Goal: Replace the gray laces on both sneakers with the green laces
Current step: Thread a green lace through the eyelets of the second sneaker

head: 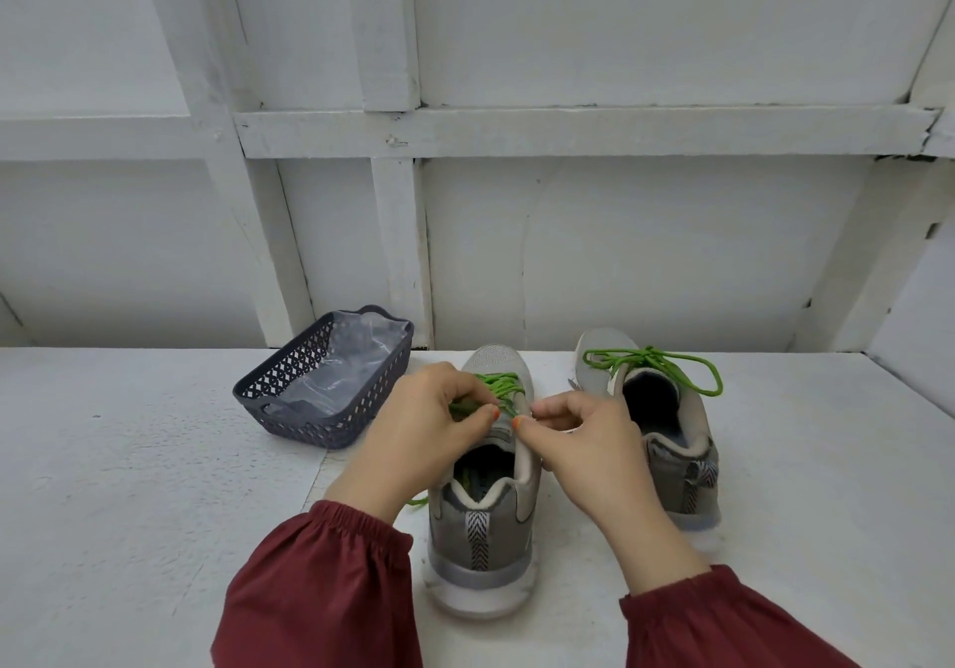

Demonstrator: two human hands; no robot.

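Two gray sneakers stand heel-toward-me on the white table. The left sneaker [483, 523] has a green lace [501, 384] threaded across its upper. My left hand [418, 435] pinches a bunch of this green lace above the tongue. My right hand [584, 445] has its fingers curled and pinches at the lace close beside the left hand; the piece it holds is mostly hidden. A short green lace end [417, 502] shows below my left wrist. The right sneaker [677, 440] carries a green lace [656, 365] tied in a bow with wide loops.
A dark gray perforated basket [289, 383] holding clear plastic sits at the left of the sneakers. A white wall with raised beams [517, 130] rises right behind the table. The table's white surface [155, 486] spreads out to the left and right.
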